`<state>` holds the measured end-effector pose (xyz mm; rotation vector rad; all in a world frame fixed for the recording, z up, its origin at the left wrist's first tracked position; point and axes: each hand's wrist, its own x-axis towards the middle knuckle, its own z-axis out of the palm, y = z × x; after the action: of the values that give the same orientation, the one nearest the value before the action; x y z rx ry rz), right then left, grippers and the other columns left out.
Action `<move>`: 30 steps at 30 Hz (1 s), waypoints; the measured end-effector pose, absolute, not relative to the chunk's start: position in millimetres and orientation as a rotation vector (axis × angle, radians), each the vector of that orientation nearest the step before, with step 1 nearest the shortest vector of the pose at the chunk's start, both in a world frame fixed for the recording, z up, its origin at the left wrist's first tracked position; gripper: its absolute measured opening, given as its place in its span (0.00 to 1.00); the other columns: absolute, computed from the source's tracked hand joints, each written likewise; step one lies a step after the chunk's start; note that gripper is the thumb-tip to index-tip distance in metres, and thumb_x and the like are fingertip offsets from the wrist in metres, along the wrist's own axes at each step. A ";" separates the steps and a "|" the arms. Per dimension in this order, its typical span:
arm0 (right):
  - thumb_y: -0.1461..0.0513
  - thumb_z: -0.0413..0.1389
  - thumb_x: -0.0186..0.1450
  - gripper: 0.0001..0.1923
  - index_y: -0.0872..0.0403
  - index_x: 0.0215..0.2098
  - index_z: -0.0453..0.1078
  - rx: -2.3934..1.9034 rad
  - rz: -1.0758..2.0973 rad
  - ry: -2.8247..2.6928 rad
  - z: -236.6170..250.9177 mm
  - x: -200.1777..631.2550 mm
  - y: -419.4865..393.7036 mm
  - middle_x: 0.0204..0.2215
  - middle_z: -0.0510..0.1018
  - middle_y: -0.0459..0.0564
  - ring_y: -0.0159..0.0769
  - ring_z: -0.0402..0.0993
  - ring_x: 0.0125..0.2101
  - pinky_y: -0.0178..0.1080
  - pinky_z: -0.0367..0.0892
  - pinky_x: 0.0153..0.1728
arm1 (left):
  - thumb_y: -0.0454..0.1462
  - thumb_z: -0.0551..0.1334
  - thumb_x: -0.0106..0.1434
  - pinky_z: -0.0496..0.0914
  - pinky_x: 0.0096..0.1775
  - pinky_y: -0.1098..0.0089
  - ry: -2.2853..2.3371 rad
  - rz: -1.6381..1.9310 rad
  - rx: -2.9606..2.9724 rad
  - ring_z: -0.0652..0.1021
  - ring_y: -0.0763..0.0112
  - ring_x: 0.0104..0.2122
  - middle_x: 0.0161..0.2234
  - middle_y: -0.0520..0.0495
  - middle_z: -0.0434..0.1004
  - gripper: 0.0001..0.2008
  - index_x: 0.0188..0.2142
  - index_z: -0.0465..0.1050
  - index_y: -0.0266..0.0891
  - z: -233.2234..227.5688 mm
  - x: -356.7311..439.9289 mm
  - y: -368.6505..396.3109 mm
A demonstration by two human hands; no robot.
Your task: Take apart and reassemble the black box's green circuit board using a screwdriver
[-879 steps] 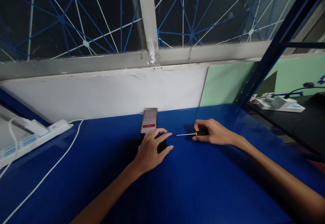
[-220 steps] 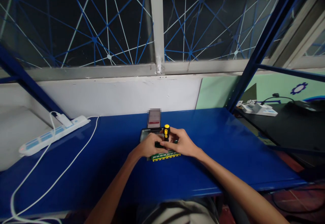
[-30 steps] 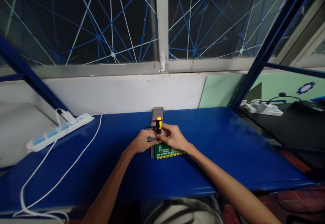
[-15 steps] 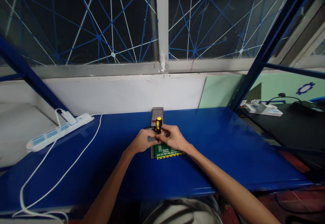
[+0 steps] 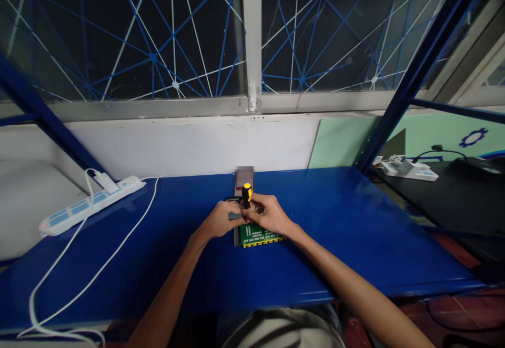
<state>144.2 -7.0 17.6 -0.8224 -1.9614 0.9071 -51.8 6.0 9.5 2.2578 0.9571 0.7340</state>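
A screwdriver (image 5: 247, 194) with a black and yellow handle stands upright over a green circuit board (image 5: 258, 235) that has a yellow strip along its near edge. From the right, the fingers of my right hand (image 5: 272, 214) are closed about the lower handle. My left hand (image 5: 221, 219) comes in from the other side, its fingertips pinched together beside the screwdriver's foot. Whatever those fingertips hold is hidden, as is the screwdriver's tip. Under the board and the left fingers, part of a grey flat piece (image 5: 237, 238) shows.
Behind the hands lies a phone-like device (image 5: 244, 184) with a blurred top. A white power strip (image 5: 92, 206) and its looping white cable (image 5: 118, 250) occupy the left of the blue table (image 5: 335, 221). Blue frame posts rise at both sides. Another power strip (image 5: 410, 169) sits on the dark right-hand table.
The screwdriver's handle has turned, its yellow patch shifting from the left side to the right. Both hands stay in almost the same place, and the board has not visibly moved.
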 end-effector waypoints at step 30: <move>0.66 0.56 0.61 0.01 0.56 0.31 0.69 -0.821 0.883 -1.982 18.1 144.9 -7.7 0.22 0.78 0.45 0.32 0.74 0.24 0.31 0.63 0.25 | 0.39 0.66 0.60 0.69 0.45 0.67 0.985 0.705 2.349 0.78 0.63 0.40 0.35 0.47 0.81 0.06 0.32 0.81 0.40 12.0 -50.8 3.1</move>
<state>144.9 -7.7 18.1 -0.8211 -1.9825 0.8831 -50.8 3.1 12.0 2.3493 0.9850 0.7055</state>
